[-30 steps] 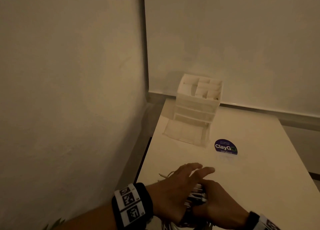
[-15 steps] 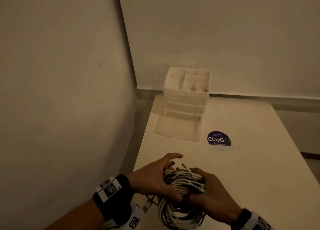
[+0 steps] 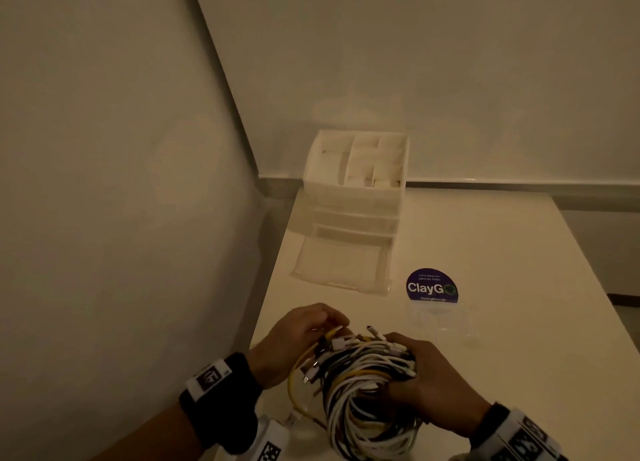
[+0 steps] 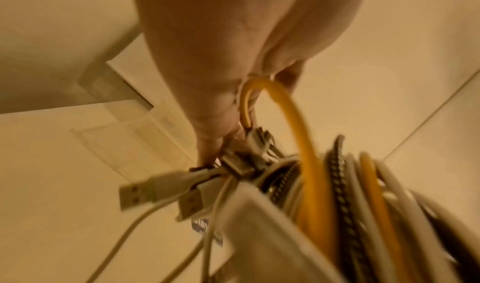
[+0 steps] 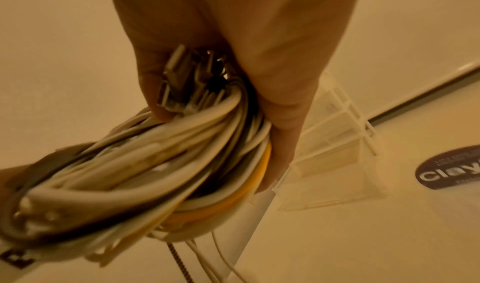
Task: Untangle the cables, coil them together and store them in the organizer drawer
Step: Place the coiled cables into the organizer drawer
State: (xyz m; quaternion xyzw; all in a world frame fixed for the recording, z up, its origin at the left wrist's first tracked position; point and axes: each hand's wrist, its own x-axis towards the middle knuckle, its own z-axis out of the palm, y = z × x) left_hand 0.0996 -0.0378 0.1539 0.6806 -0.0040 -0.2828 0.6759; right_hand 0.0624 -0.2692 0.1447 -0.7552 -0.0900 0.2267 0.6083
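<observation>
Near the front edge of the pale table (image 3: 519,374), a thick coiled bundle of white, yellow and braided cables (image 3: 360,391), clear of the surface or barely above it; hard to tell which. Right hand (image 3: 429,388) wrapped round one side of the coil, fingers and thumb curled tight through the loops, a full grip that likely keeps the turns from springing apart. Left hand (image 3: 304,336) at the coil's far-left top, fingertips pinching a loop of the yellow cable (image 4: 293,111) together with a cluster of plug ends, probably tucking stray connectors into the bundle so nothing trails. Two grey USB plugs (image 4: 145,191) poking out sideways and a few thin leads dangling below, so the coil looks not quite tidy yet.

Farther back, against the wall, the white translucent plastic desk organizer (image 3: 356,190), divided compartments on top, its bottom drawer (image 3: 341,263) pulled out toward the hands and apparently bare inside, ready to receive the coil. Just right of the drawer, a round dark-blue "ClayGo" sticker (image 3: 431,287) on the table.

Judged stage: coiling nearly done, storing not yet begun. Loose plugs liable to snag the drawer's rim unless tucked in first
</observation>
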